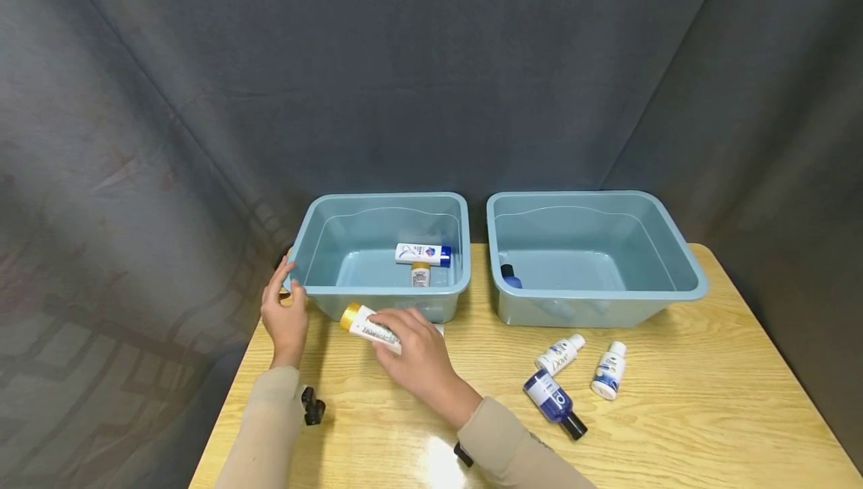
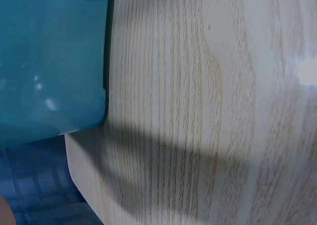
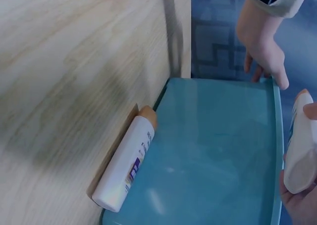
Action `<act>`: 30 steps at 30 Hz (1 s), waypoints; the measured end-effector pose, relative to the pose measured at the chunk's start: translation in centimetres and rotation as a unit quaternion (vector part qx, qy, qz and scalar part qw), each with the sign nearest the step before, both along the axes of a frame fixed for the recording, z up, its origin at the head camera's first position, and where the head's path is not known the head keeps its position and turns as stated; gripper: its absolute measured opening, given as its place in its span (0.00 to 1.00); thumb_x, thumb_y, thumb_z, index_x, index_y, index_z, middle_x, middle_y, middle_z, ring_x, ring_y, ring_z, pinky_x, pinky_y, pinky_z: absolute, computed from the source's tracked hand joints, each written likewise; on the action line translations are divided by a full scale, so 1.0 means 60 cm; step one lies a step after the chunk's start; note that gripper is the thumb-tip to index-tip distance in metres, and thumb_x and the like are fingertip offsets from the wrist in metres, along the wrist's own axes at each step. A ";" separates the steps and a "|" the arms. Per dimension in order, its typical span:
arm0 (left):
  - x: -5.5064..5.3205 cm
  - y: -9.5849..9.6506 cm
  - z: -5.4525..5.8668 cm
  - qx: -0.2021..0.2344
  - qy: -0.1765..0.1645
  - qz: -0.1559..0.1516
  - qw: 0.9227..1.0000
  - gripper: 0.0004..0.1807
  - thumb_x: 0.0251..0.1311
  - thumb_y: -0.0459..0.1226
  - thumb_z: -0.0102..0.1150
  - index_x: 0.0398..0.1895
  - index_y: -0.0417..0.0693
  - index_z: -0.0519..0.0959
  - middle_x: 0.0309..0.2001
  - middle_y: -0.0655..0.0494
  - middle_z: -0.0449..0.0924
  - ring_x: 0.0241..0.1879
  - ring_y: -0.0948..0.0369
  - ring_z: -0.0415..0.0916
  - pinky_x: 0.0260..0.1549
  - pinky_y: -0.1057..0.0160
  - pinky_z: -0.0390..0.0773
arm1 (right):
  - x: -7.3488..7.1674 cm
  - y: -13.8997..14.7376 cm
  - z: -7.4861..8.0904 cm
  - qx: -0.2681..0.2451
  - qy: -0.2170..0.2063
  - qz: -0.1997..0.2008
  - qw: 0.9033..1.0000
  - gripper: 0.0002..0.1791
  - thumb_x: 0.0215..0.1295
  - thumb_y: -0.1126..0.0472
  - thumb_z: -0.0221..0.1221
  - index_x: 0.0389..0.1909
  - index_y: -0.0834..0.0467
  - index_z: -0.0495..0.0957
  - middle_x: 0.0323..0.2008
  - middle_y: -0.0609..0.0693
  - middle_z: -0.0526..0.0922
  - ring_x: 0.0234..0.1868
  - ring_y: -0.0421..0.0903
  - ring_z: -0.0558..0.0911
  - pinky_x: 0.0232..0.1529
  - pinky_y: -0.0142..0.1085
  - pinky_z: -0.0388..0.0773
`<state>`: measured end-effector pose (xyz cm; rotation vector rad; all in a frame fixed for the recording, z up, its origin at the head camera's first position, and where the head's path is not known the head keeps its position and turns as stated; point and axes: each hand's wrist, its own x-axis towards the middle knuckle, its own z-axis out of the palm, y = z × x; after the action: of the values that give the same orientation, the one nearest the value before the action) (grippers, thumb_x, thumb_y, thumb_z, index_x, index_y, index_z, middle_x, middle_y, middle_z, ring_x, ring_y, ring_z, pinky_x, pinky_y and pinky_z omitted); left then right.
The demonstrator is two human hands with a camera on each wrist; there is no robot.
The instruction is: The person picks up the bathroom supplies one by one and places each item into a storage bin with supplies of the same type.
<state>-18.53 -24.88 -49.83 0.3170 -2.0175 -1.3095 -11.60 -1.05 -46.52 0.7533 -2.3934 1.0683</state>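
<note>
My right hand [image 1: 419, 354] grips a white bottle with a yellow cap [image 1: 376, 330], tilted in front of the left blue bin [image 1: 377, 292]. At the right edge of the right wrist view, the fingers [image 3: 297, 205] wrap round that bottle [image 3: 301, 155] close to the bin's rim. Another white bottle with an orange cap [image 3: 128, 160] lies on the table along the bin's wall. My left hand [image 1: 286, 317] holds the bin's front left corner, thumb and fingers on either side of the rim. Inside this bin are a white bottle with a blue cap [image 1: 422, 254] and a small yellow-capped bottle [image 1: 421, 275].
A second blue bin [image 1: 600, 296] stands to the right, with a dark-capped blue bottle [image 1: 511, 278] inside. In front of it lie two white bottles [image 1: 558, 355] [image 1: 609, 371] and a blue bottle with a black cap [image 1: 549, 397]. A grey curtain [image 1: 431, 77] hangs behind the wooden table [image 1: 715, 399].
</note>
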 end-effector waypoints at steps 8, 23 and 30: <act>0.001 0.000 -0.002 0.000 0.005 -0.001 1.000 0.21 0.70 0.30 0.52 0.62 0.48 0.83 0.70 0.56 0.77 0.55 0.73 0.71 0.46 0.75 0.65 | -0.005 0.003 0.010 -0.002 -0.006 -0.004 1.000 0.23 0.55 0.62 0.74 0.54 0.52 0.85 0.53 0.47 0.89 0.50 0.44 0.84 0.49 0.36 0.83; -0.001 -0.003 -0.007 0.001 -0.001 0.004 1.000 0.21 0.70 0.30 0.52 0.62 0.50 0.83 0.70 0.58 0.77 0.57 0.70 0.72 0.46 0.74 0.65 | -0.019 0.001 0.024 -0.001 -0.004 0.007 1.000 0.23 0.57 0.62 0.73 0.55 0.54 0.85 0.54 0.49 0.88 0.52 0.46 0.84 0.51 0.36 0.83; -0.003 -0.003 -0.005 0.001 -0.003 -0.003 1.000 0.21 0.71 0.32 0.52 0.64 0.52 0.82 0.71 0.59 0.76 0.56 0.68 0.72 0.46 0.73 0.66 | -0.027 0.000 0.035 0.000 -0.003 0.009 1.000 0.23 0.57 0.62 0.73 0.55 0.54 0.85 0.54 0.49 0.89 0.51 0.45 0.84 0.51 0.36 0.83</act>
<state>-18.68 -25.04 -50.15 0.3150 -2.0245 -1.3155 -13.22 -1.05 -44.45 0.7740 -2.3957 1.0798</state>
